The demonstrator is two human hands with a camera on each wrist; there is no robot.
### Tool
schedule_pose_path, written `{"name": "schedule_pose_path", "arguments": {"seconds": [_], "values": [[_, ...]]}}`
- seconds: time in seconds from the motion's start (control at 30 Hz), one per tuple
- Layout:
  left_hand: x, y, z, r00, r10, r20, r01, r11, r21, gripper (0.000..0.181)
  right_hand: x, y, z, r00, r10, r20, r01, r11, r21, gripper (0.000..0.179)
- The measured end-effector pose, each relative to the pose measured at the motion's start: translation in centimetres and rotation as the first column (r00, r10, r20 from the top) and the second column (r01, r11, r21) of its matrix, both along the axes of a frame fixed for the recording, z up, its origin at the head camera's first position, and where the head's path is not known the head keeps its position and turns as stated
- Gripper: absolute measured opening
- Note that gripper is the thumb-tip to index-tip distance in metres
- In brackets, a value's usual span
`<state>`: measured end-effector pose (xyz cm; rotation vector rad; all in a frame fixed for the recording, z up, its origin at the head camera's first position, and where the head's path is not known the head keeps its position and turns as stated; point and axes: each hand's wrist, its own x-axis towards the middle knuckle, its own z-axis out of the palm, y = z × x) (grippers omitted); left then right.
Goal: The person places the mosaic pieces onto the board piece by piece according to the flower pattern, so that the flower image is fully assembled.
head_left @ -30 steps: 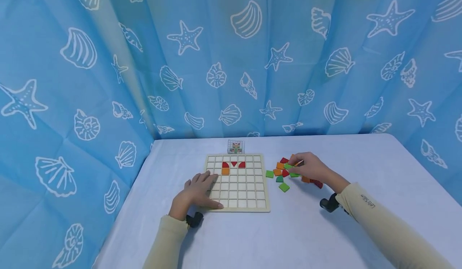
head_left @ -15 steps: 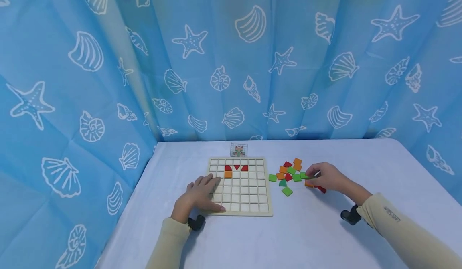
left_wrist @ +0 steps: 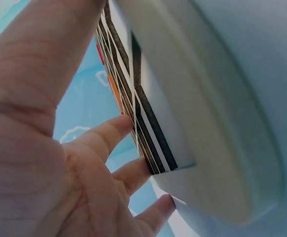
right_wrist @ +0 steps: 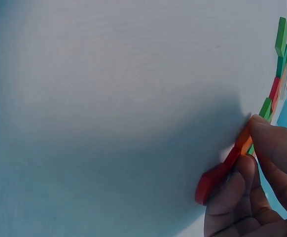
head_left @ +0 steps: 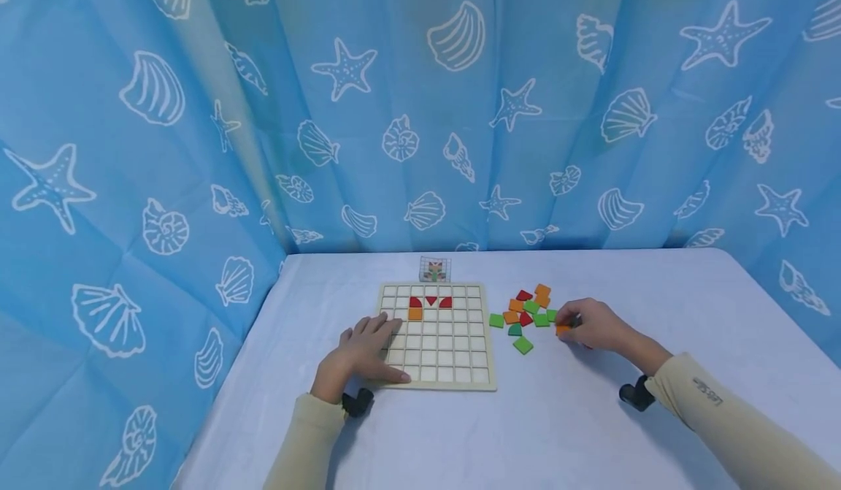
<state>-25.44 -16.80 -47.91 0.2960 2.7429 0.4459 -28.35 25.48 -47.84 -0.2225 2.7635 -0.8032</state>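
Note:
My left hand (head_left: 361, 351) lies with fingers spread on the left edge of a pale wooden grid board (head_left: 450, 340). In the left wrist view its fingertips touch the board's side. Near the board's top, red tiles sit in a row, with an orange square tile (head_left: 415, 315) under the left one. To the right of the loose tiles, my right hand (head_left: 594, 323) pinches an orange tile (right_wrist: 244, 136) between thumb and finger, at the tabletop. Red tiles (right_wrist: 212, 182) lie just beside those fingers, mostly hidden in the head view.
Loose green, orange and red tiles, such as a green square tile (head_left: 523, 345), lie scattered right of the board. Behind the board stands a small pattern card (head_left: 435, 269). A blue seashell curtain (head_left: 420, 110) hangs at the back of the white table (head_left: 525, 431).
My right hand has moved right across the loose tiles, from the green ones to the orange tile at the pile's right side. The left hand stays on the board.

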Motion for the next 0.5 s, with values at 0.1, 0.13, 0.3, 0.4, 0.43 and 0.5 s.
{"name": "schedule_pose_path", "arguments": {"seconds": [0.1,0.13,0.3,0.4,0.43,0.5], "values": [[0.01,0.04,-0.06,1.0,-0.006,0.008,0.006,1.0,-0.002,0.104,0.01,-0.08,-0.45,1.0,0.005,-0.025,-0.004,1.0,0.019,0.024],[0.03,0.03,-0.09,1.0,-0.005,0.009,0.005,1.0,0.003,0.104,0.02,-0.16,-0.56,0.999,0.009,-0.031,-0.009,1.0,0.022,0.023],[0.0,-0.23,-0.11,1.0,0.0,0.001,0.0,1.0,-0.002,0.104,0.0,-0.7,-0.41,0.997,0.046,-0.054,-0.045,0.999,0.014,0.023],[-0.07,-0.32,-0.08,1.0,-0.002,-0.012,0.002,1.0,0.004,0.104,-0.02,-0.63,-0.04,0.996,0.052,-0.066,-0.05,0.998,0.023,0.024],[-0.07,-0.33,-0.08,1.0,-0.002,-0.011,0.002,1.0,0.006,0.104,-0.03,-0.55,-0.01,0.997,0.051,-0.066,-0.049,0.998,0.03,0.024],[-0.06,-0.31,-0.09,1.0,0.001,-0.006,-0.001,1.0,0.008,0.105,-0.02,-0.39,-0.02,0.997,0.051,-0.064,-0.049,0.998,0.036,0.024]]}}
